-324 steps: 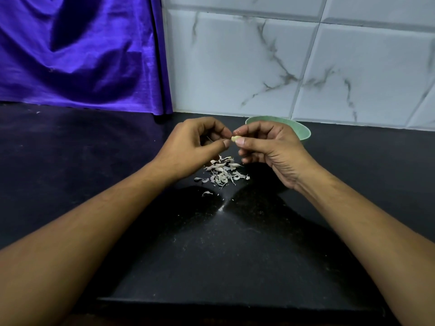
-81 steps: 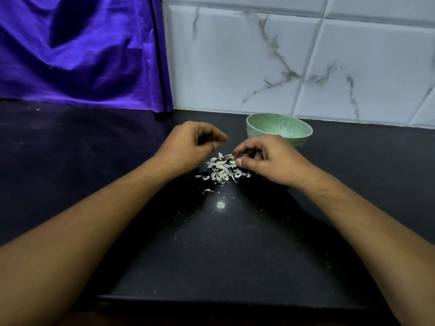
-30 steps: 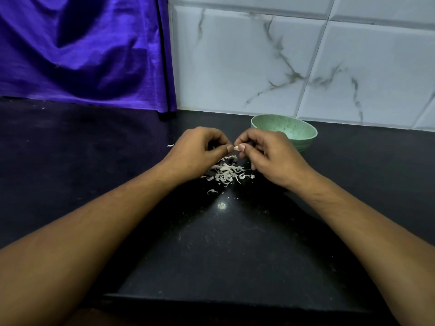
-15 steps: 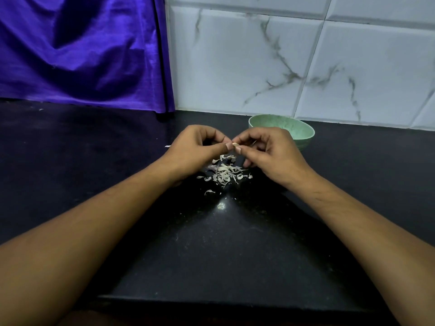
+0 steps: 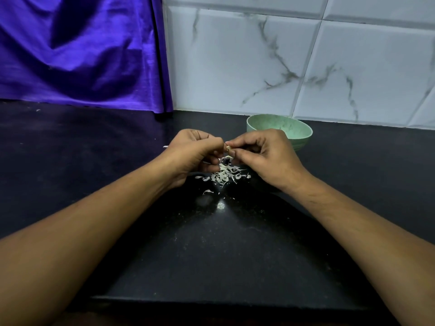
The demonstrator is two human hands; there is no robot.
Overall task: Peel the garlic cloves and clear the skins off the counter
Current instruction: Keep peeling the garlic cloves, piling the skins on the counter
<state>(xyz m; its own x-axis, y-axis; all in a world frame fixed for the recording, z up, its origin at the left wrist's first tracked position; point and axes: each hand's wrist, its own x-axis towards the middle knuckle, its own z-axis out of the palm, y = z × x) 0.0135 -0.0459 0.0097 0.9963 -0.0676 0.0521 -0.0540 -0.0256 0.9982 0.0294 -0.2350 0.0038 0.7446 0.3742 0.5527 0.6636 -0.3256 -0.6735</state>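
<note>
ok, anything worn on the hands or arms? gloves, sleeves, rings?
Nothing worn that shows. Left hand and right hand: no gloves, no rings seen, no watch or band at the wrists. Arms bare to the frame edge, no sleeves.

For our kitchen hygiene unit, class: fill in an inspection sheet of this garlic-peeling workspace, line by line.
Surface: black counter, dusted with pale specks.
Job's things: garlic clove held above a skins pile; green bowl behind the right hand.
Clutter: stray skin scraps beside the pile.
Hands: left hand and right hand both pinch the clove.
Cables: nothing seen.
Surroundings: purple cloth, marbled white tiles at the back.
</note>
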